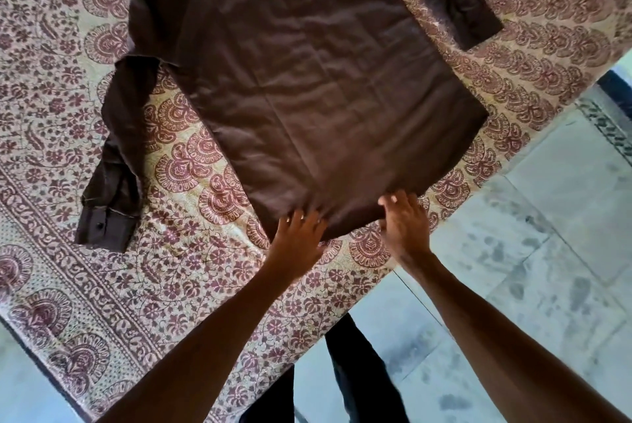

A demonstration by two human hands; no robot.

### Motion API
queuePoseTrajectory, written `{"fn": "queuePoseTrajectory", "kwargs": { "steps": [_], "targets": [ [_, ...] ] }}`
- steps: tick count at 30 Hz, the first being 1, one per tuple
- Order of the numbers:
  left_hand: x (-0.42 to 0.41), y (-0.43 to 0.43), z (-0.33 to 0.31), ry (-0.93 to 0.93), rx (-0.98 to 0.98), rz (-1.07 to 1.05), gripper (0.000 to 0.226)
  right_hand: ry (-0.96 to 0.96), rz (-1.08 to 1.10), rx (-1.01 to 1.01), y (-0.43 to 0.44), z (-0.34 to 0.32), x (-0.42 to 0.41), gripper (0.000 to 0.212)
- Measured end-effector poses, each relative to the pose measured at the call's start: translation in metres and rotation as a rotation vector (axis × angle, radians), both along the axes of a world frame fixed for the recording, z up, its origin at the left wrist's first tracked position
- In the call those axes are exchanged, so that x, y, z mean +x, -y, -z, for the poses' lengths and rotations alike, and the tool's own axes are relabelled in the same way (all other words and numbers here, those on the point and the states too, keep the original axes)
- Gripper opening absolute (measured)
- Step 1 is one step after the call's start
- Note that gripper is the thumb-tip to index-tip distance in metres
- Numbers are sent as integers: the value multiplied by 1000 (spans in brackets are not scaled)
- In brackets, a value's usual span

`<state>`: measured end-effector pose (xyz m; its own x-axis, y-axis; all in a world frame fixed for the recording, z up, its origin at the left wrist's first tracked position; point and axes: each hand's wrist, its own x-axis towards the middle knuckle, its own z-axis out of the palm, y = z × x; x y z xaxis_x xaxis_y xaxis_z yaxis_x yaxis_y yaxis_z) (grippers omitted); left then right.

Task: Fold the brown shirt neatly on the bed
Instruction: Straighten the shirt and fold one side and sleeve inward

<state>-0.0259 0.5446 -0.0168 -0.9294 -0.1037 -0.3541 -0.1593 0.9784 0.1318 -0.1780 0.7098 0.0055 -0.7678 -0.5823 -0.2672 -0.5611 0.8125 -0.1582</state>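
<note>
the person stands at the corner of the bed, dark trouser legs just below its edge and pale tiled floor to the right, with both arms reaching up the frame. the left hand lies with fingers spread and fairly straight over the near corner of the hem, where the cloth puckers a little under the fingertips. the right hand sits just beside it, further along the same hem, fingers a little bent at the edge; whether they pinch the cloth or only press it cannot be told. beyond both hands the brown shirt lies flat, plain side up, on the printed cover in the centre of the frame. its long axis runs away from the person, leaning toward the upper left, and the collar end is cut off at the top edge. the hem climbs from the hands toward the middle right, so its far corner is well apart from either hand and nearer the right. one sleeve trails crumpled down the left side, nearer the left hand, its buttoned cuff at lower left. the other sleeve lies at upper right, well apart, on the right arm's side. the body looks ready, so the sleeves likely come next.
</note>
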Motion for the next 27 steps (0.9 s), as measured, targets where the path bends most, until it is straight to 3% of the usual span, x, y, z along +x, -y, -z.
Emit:
{"fn": "queuePoseTrajectory", "kwargs": {
  "steps": [3, 6, 8, 10, 13, 16, 22, 27],
  "targets": [
    [-15, -3, -5, 4, -70, -55, 39, 79, 419, -44, -12, -3, -17, 29],
    [-37, -7, -12, 15, 79, -395, 31, 164, 593, 29, -26, 1, -38, 41],
    [-44, -7, -10, -20, 243, -620, 30, 364, 655, -69, -35, 6, -48, 26],
    [-45, -9, -6, -72, 298, -690, 28, 720, 784, -330, -34, 1, -53, 6],
    [-44, -15, 0, -46, 167, -474, 60, 866, 982, -600, -32, 6, -54, 24],
    [-48, -30, 3, -56, 41, -250, 84, 910, 1138, -672, -29, 8, -56, 24],
    [-70, -54, -1, -134, -10, -169, 69, 1089, 1374, -773, -24, 8, -58, 14],
    [-91, -70, -5, -125, 59, -213, 76, 1263, 1408, -883, -30, 7, -66, 16]
  ]
}}
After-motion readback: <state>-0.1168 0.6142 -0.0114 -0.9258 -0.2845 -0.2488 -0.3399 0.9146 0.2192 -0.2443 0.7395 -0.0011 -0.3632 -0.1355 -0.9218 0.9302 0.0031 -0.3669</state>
